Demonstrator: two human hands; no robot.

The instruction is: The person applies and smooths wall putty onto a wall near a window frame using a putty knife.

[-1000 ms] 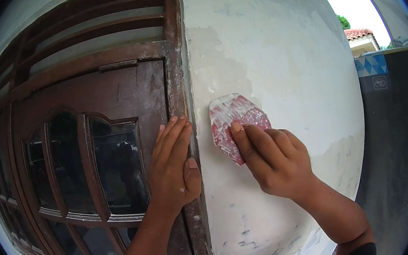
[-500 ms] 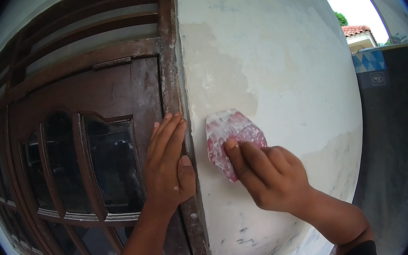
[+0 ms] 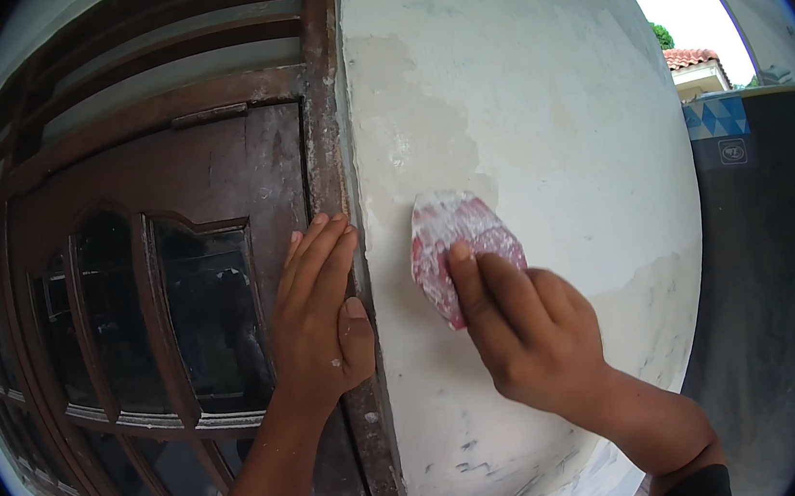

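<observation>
My right hand [image 3: 547, 329] grips a flat reddish putty scraper [image 3: 485, 229] smeared with white paste. Its broad upper edge lies against the white wall [image 3: 583, 170], just below a damp-looking beige patch [image 3: 426, 148]. The index finger presses along the scraper's face; the palm side is hidden. My left hand [image 3: 322, 309] rests flat on the brown wooden door frame [image 3: 327, 149], fingers stretched upward and thumb beside the wall's edge. Nothing shows in that hand.
Left of the frame stands a brown wooden door [image 3: 207, 190] with dark glass panes [image 3: 216, 315]. Dark scuff marks [image 3: 478, 457] spot the lower wall. On the right is a dark panel [image 3: 762, 306] with a blue patterned strip [image 3: 717, 118]; a tiled roof [image 3: 690, 57] shows beyond.
My right hand has moved the scraper slightly up and to the right along the wall. The left hand stays on the door frame. The view has shifted a little.
</observation>
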